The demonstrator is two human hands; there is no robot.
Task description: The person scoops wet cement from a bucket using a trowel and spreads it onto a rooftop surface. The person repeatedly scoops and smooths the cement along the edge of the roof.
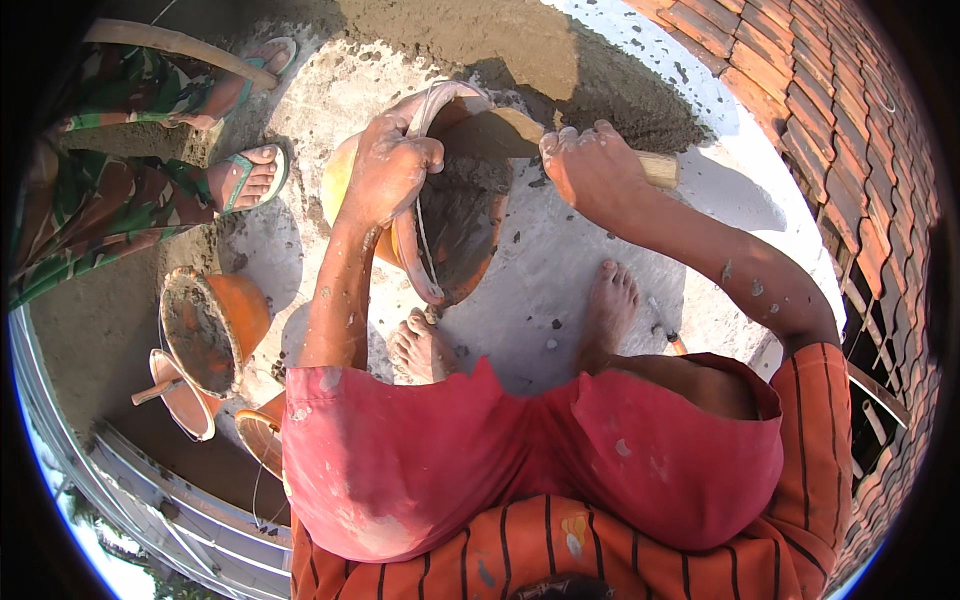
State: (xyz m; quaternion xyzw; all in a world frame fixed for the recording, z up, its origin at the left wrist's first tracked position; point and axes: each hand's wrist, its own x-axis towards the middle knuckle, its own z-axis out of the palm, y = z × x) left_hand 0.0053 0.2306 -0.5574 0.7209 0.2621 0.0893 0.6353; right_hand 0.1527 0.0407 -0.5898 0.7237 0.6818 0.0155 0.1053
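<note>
A mortar-smeared orange bucket (490, 235) is tipped on its side, its mouth facing right. My left hand (390, 168) is closed on the bucket's rim, by the thin wire handle that lies along it. To the right, my right hand (593, 172) is wrapped round the wooden handle of a trowel (508, 128). The trowel's blade reaches left to the upper part of the bucket's mouth. Wet grey mortar coats the bucket's inside wall. The fingertips of my left hand are partly hidden behind the rim.
Orange buckets (238, 320) stand at the lower left, beside a smaller tilted one (185, 395) with a wooden stick. A person in camouflage trousers (110, 195) and sandals stands at left, near a long wooden pole (180, 42). Wet mortar (460, 35) covers the far floor; roof tiles (800, 90) edge the right.
</note>
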